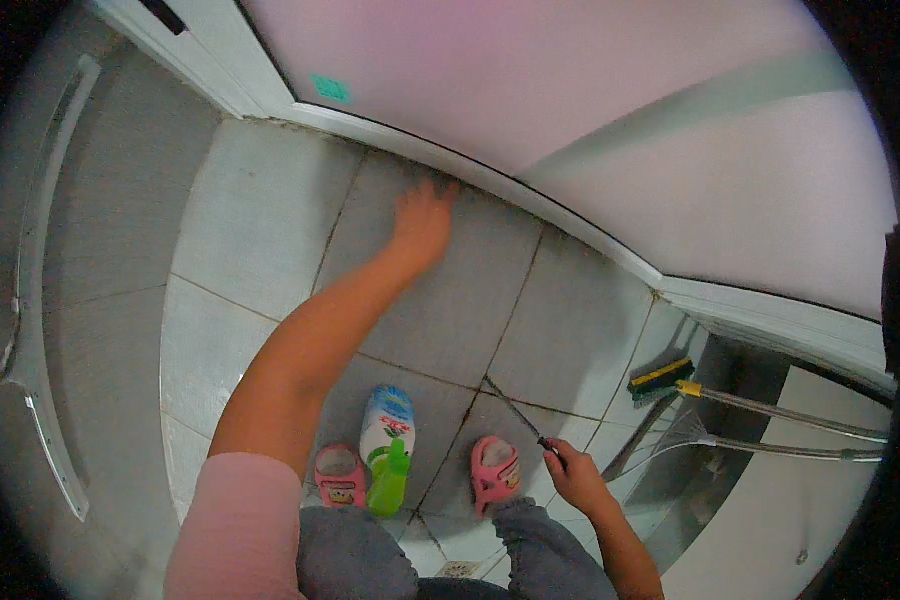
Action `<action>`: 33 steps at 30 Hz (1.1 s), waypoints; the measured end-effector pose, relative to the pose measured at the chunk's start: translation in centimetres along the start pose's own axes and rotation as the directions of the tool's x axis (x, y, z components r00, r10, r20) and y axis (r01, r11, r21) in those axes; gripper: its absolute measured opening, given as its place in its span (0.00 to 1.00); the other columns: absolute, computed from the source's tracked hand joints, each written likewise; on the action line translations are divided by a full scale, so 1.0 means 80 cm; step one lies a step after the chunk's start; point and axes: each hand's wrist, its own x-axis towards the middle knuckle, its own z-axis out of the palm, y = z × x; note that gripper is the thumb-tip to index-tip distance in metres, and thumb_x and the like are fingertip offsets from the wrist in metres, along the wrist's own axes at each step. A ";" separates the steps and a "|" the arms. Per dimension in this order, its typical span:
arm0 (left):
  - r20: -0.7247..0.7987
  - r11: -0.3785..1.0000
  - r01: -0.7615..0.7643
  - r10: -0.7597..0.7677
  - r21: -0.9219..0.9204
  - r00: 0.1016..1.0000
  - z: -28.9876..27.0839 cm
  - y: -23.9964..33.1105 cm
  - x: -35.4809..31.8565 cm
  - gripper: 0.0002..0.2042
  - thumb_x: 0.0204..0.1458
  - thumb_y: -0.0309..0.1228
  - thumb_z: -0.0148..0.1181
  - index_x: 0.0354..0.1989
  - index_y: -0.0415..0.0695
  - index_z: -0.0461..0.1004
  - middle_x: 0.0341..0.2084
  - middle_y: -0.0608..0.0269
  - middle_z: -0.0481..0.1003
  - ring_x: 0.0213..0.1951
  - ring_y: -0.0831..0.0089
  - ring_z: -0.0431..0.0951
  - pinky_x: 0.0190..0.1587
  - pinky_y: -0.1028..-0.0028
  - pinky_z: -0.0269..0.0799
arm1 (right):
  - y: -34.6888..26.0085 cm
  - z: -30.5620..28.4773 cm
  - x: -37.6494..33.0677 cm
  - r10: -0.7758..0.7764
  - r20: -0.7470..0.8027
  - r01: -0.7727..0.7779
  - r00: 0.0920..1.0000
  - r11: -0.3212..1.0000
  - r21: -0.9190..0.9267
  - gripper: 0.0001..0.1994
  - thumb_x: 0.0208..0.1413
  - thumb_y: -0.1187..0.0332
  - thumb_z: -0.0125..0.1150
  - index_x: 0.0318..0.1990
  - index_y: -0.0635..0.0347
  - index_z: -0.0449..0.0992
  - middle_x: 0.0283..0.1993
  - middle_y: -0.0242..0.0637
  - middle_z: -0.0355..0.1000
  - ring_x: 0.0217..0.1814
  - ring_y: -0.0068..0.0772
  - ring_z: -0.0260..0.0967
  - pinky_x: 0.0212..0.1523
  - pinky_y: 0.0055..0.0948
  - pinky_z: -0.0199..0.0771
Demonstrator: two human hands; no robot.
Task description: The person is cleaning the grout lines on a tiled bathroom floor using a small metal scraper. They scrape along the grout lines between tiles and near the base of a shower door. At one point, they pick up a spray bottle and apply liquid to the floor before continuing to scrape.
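— Brush [515, 410], thin and dark: where, and pointing which way?
— Gripped at its lower end by right hand [573, 475], fingers closed around the handle. Long axis slanting up and to the left from the fist, tip down on the grey floor tile [450, 310] near a grout line, just above the right sandal.
— And from the largest thing down?
— Pale frosted glass door [570, 110] across the top, white frame [530, 195] curving along its foot. Below it the tiled floor. Then one pink sleeve [235, 530] and grey trouser legs [355, 555] at the lower edge.
— Left hand?
— Left hand [423, 222] stretched far forward, fingers spread wide and flat, touching the tile just beside the door frame. Holding nothing.
— Counts?
— Two pink sandals [495, 472], one on each foot. One white spray bottle with a green trigger [388, 445], upright between the feet. One broom with a yellow-and-black head [662, 377], over to the right, well apart from the hands. Two long pale handles [790, 415] running off to the right; a fan of thin bristles on the lower one.
— Anything unclear?
— Bristle end of the thin brush too small to make out.
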 end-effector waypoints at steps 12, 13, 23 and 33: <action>0.249 0.990 0.039 -0.004 -0.134 0.968 -0.004 -0.001 0.012 0.21 0.46 0.26 0.42 0.52 0.53 0.61 0.44 0.44 0.63 0.43 0.50 0.66 0.42 0.55 0.64 | -0.008 -0.006 0.006 -0.051 0.010 0.051 0.999 0.996 -0.072 0.13 0.51 0.66 0.48 0.43 0.62 0.67 0.31 0.51 0.70 0.32 0.52 0.68 0.32 0.40 0.67; 0.264 0.992 0.051 -0.019 -0.113 0.964 -0.006 -0.001 0.014 0.21 0.46 0.26 0.42 0.52 0.53 0.61 0.44 0.44 0.63 0.44 0.50 0.66 0.42 0.56 0.64 | -0.011 -0.007 0.008 -0.058 0.012 0.058 0.998 0.996 -0.063 0.13 0.51 0.66 0.48 0.43 0.62 0.67 0.31 0.51 0.70 0.33 0.52 0.67 0.32 0.40 0.67; 0.073 0.768 0.027 0.026 -0.639 0.997 -0.056 -0.029 -0.072 0.14 0.41 0.25 0.52 0.39 0.43 0.67 0.34 0.54 0.67 0.36 0.57 0.68 0.39 0.65 0.65 | 0.022 -0.016 0.084 -0.001 -0.155 -0.001 0.988 1.000 -0.011 0.13 0.54 0.61 0.44 0.38 0.62 0.67 0.28 0.53 0.68 0.33 0.55 0.65 0.31 0.41 0.65; 0.620 0.650 0.336 0.271 -0.682 0.736 -0.182 -0.078 -0.226 0.16 0.41 0.22 0.54 0.42 0.43 0.65 0.36 0.57 0.65 0.39 0.65 0.66 0.41 0.71 0.62 | -0.019 -0.073 0.283 -0.287 -0.419 0.150 0.861 0.932 -0.331 0.15 0.55 0.56 0.39 0.34 0.58 0.68 0.25 0.49 0.69 0.28 0.56 0.66 0.28 0.47 0.63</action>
